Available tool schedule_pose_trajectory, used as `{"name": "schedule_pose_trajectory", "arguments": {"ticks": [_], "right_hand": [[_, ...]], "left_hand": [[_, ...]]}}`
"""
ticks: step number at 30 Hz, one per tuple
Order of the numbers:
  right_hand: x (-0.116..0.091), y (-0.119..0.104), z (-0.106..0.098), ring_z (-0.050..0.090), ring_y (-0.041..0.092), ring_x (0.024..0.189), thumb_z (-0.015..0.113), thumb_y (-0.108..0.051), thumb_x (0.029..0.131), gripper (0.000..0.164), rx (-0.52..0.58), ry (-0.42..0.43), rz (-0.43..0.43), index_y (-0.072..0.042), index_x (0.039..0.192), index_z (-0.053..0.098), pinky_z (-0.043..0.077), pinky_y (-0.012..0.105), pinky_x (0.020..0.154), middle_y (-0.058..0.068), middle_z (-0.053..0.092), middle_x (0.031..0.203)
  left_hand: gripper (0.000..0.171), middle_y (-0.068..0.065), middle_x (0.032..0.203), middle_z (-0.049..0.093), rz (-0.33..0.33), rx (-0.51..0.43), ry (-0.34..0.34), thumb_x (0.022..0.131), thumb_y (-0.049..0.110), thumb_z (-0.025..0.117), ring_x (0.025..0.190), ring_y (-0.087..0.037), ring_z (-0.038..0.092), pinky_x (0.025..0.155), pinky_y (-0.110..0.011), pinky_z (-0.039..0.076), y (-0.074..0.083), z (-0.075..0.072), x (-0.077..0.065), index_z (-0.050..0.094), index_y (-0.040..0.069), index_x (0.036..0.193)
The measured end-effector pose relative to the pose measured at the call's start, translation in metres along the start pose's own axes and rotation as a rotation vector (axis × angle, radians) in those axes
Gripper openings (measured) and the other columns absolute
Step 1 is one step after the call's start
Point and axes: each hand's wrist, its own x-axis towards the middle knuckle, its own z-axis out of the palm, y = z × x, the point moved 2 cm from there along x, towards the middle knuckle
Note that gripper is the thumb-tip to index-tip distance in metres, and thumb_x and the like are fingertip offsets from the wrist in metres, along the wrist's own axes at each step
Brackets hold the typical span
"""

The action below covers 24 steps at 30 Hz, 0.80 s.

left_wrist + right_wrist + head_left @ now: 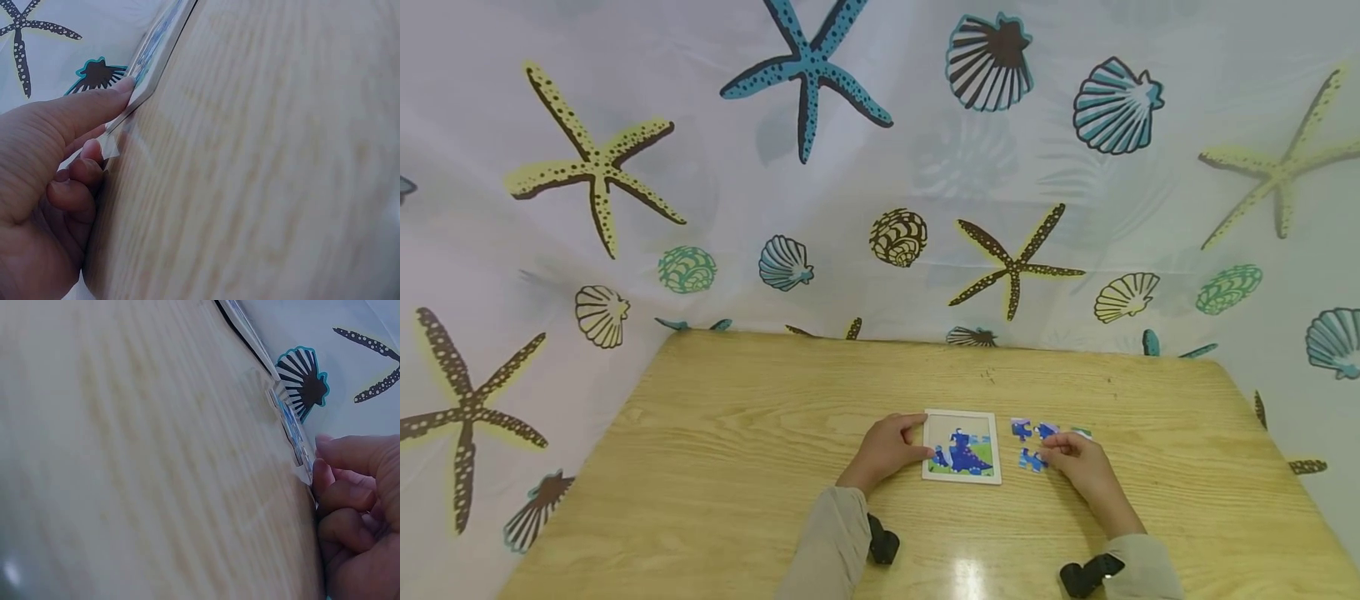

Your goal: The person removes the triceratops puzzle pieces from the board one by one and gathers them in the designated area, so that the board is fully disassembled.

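Observation:
A square jigsaw tray (998, 450) with a pale rim lies on the table, its lower part filled with joined pieces of a blue and green picture (964, 457). My left hand (887, 450) grips the tray's left side. Its thumb (115, 97) lies on the rim in the left wrist view, other fingers curled below. To the right of the tray, my right hand (1081, 467) has thumb and forefinger close together at the loose pieces, pinching the edge of a blue puzzle piece (1032, 460). Another blue piece (1021, 428) lies just beyond, and a purple-blue piece (1047, 430) touches the fingertips.
One more piece (1082, 432), green and white, is partly hidden behind the right hand. The wooden table (737, 433) reaches back to a white cloth (850, 183) printed with starfish and shells. Black wrist devices (883, 542) sit at both sleeves.

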Motion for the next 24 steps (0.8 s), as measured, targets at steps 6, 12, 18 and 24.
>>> {"name": "schedule_pose_trajectory", "arguments": {"ticks": [6,12,18,24], "right_hand": [[0.000,0.001,-0.003,0.048,0.017,0.086,0.066,-0.019,0.089,0.026,0.012,-0.008,-0.014,0.000,0.106,0.064,0.041,0.025,0.072,0.007,0.059,0.096],[-0.002,0.000,-0.006,0.050,0.014,0.083,0.065,-0.017,0.090,0.026,0.053,-0.011,-0.003,0.002,0.107,0.063,0.043,0.021,0.068,0.005,0.060,0.093],[-0.002,-0.007,-0.006,0.050,0.013,0.083,0.064,-0.018,0.091,0.027,0.061,-0.007,-0.027,0.003,0.109,0.063,0.044,0.020,0.068,0.005,0.059,0.094],[-0.001,-0.018,0.005,0.053,0.012,0.083,0.063,-0.018,0.092,0.028,0.065,-0.038,-0.075,0.003,0.109,0.063,0.045,0.021,0.069,0.008,0.061,0.098]], "left_hand": [[0.060,0.001,0.072,0.048,0.000,0.011,0.008,0.078,0.026,0.078,0.063,-0.013,0.040,0.065,-0.030,0.035,0.002,0.000,0.001,0.058,0.009,0.131],[0.060,0.001,0.072,0.047,0.001,0.018,0.007,0.078,0.026,0.078,0.063,-0.013,0.039,0.065,-0.029,0.035,0.003,0.000,0.000,0.057,0.009,0.132],[0.060,0.001,0.072,0.047,-0.006,0.025,0.006,0.078,0.026,0.078,0.063,-0.013,0.039,0.066,-0.030,0.035,0.002,0.000,0.000,0.057,0.010,0.132],[0.060,0.002,0.071,0.047,-0.005,0.037,0.004,0.078,0.026,0.079,0.063,-0.013,0.039,0.066,-0.029,0.035,0.002,0.001,0.001,0.058,0.009,0.132]]}}
